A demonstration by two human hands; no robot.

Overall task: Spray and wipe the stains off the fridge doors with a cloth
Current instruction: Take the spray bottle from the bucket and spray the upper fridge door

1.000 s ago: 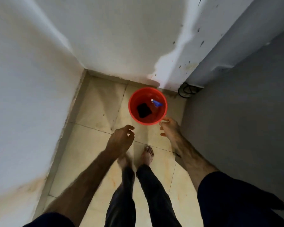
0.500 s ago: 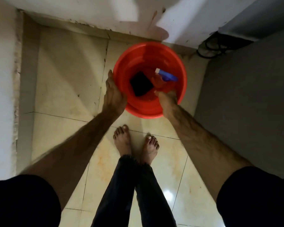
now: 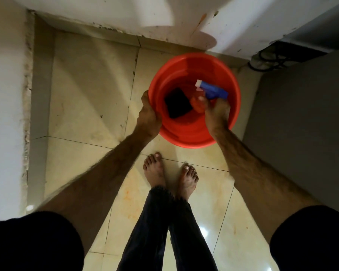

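A red plastic bucket [image 3: 192, 61] stands on the tiled floor beside the grey fridge [image 3: 305, 145]. Inside it lie a dark folded cloth [image 3: 177, 105] and a spray bottle [image 3: 213, 91] with a blue-and-white trigger head. My left hand [image 3: 148, 116] grips the bucket's left rim. My right hand [image 3: 216, 110] reaches inside the bucket and closes around the neck of the spray bottle, just below the trigger head. The bottle's body is mostly hidden by my fingers.
White walls [image 3: 6, 94] close in the corner at the left and back. Black cables [image 3: 268, 59] lie coiled behind the fridge. My bare feet [image 3: 170, 175] stand on the beige tiles just in front of the bucket.
I have bent down towards the bucket. My left hand went from hanging free to gripping the rim, and my right hand moved from the rim into the bucket onto the spray bottle.
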